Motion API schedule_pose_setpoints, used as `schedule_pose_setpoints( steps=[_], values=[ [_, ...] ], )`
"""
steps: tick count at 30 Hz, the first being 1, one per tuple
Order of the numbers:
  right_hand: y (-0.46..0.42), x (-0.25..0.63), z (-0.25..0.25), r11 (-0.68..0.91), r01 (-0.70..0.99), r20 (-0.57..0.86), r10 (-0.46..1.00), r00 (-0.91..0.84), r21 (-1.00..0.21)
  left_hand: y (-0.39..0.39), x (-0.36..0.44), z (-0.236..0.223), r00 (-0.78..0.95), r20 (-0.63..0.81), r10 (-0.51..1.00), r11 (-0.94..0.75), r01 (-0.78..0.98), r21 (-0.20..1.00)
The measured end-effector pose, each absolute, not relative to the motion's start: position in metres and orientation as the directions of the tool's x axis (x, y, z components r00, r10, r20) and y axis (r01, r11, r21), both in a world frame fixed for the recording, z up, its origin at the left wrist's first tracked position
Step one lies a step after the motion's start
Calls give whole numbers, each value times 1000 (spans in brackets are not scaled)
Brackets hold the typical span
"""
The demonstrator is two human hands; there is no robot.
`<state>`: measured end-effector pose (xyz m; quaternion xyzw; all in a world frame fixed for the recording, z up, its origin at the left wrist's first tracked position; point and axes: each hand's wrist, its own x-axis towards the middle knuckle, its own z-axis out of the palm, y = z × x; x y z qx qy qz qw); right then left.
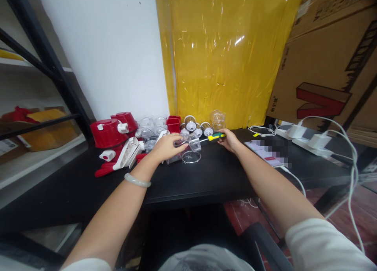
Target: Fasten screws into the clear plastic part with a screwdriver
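Clear plastic cup (191, 148): transparent, lying tipped on black worktop (206, 176), round rim toward viewer, near worktop middle; left hand (166, 146) rests on its left side, fingers over top. Screwdriver (214, 136): yellow-and-green handle, thin shaft pointing left, lying flat on worktop just behind and right of cup; right hand (229, 139) grips handle end, fingers curled around it.

The near half of the black table (191, 186) lies open for passage, while red housings (109, 132), clear cups (191, 147) and jars (203, 126) crowd its rear left, and a power strip (306, 142) with white cables (350, 173) obstructs the right.
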<state>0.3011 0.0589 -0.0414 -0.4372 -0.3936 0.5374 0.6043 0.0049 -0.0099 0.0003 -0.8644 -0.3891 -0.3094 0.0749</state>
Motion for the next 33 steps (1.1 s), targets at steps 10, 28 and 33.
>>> schedule_pose_setpoints(
  steps=[10, 28, 33],
  values=[
    [64, 304, -49, 77, -85, 58, 977, 203, -993, -12, 6, 3, 505, 591, 629, -681, 725, 106],
    [63, 304, -47, 37, -173, 8, 987, 162, -984, -11, 5, 1, 513, 596, 618, -692, 714, 103],
    [63, 304, -43, -17, -278, -47, 994, 103, -960, -12, 5, 1, 510, 593, 623, -687, 719, 104]
  ],
)
